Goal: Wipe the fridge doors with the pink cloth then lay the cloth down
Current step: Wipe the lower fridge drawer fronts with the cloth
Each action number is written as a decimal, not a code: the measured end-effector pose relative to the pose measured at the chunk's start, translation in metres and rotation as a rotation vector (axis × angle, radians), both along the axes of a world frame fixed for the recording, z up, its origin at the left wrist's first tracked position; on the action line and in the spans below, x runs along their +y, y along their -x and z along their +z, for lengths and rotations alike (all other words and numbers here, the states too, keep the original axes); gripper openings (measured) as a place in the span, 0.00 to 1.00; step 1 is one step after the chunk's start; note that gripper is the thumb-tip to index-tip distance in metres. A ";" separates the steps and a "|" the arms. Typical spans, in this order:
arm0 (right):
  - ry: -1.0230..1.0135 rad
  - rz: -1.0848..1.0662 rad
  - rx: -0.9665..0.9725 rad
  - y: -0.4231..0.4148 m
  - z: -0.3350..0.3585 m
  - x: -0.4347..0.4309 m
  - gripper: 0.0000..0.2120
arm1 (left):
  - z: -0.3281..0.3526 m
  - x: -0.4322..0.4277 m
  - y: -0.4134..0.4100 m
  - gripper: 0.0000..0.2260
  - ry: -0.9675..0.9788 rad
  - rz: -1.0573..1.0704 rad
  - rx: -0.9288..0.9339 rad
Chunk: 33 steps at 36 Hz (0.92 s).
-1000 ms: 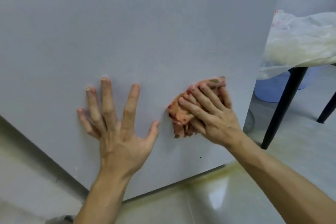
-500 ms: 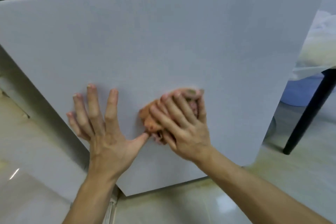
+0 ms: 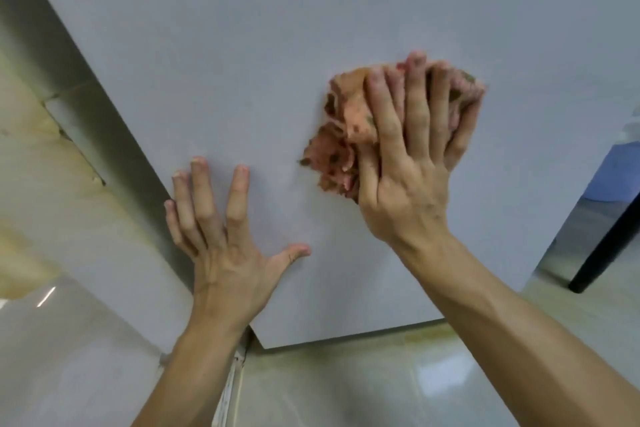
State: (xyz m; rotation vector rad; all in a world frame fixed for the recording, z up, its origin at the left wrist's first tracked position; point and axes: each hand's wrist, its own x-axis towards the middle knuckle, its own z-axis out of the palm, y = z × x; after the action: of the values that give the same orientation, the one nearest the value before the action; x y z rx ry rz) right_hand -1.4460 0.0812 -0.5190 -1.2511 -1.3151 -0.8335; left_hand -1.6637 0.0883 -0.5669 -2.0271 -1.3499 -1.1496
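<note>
The pale grey fridge door [image 3: 311, 28] fills most of the head view. A crumpled pink cloth [image 3: 337, 146] with small dark specks lies against the door, right of centre. My right hand [image 3: 408, 156] presses it to the door, fingers stretched out over it and pointing up; the thumb is hidden behind the cloth. My left hand [image 3: 225, 246] rests flat on the door lower left of the cloth, fingers spread, a short gap away from it. The door's lower edge sits just above the floor.
Glossy pale floor tiles [image 3: 346, 385] lie under the door. A black table leg [image 3: 609, 246] stands at the right, with a blue tub [image 3: 616, 170] behind it. The fridge's shaded side [image 3: 69, 55] and a stained tiled wall are at the left.
My right hand has slid the cloth up and to the right across the door, away from my left thumb. My left hand stays flat on the door. The camera has moved closer.
</note>
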 end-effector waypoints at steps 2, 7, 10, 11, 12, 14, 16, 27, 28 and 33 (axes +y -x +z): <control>-0.022 -0.040 0.143 0.021 0.025 0.004 0.24 | 0.000 -0.001 0.003 0.59 -0.005 -0.007 -0.019; -0.044 -0.050 0.117 0.061 0.018 0.010 0.23 | -0.003 0.003 0.015 0.60 -0.028 0.009 -0.023; 0.010 0.074 -0.125 0.070 -0.027 0.008 0.24 | -0.006 0.004 0.020 0.58 -0.041 0.020 -0.052; 0.050 0.100 -0.212 0.070 -0.048 0.006 0.26 | -0.007 0.004 0.022 0.57 -0.040 0.022 -0.062; 0.088 0.111 -0.296 0.067 -0.070 0.004 0.27 | -0.009 0.004 0.023 0.55 -0.036 0.024 -0.060; 0.141 0.110 -0.420 0.058 -0.106 0.001 0.27 | -0.014 0.004 0.027 0.54 -0.025 0.024 -0.024; 0.176 0.119 -0.447 0.051 -0.121 -0.001 0.24 | -0.017 0.004 0.032 0.55 -0.012 0.022 0.005; 0.143 0.130 -0.305 0.063 -0.050 -0.002 0.26 | -0.007 0.004 0.040 0.56 -0.017 -0.030 -0.051; 0.109 0.144 -0.243 0.068 -0.031 0.000 0.27 | -0.004 0.005 0.041 0.56 -0.027 -0.047 -0.057; -0.086 0.253 0.146 0.105 0.050 0.009 0.29 | 0.006 0.007 0.050 0.49 -0.083 -0.085 -0.075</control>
State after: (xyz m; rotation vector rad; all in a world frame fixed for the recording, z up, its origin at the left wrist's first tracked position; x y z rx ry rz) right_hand -1.5513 0.0903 -0.4691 -1.0326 -1.2745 -0.6014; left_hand -1.7137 0.0952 -0.5611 -2.0176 -1.2403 -1.3090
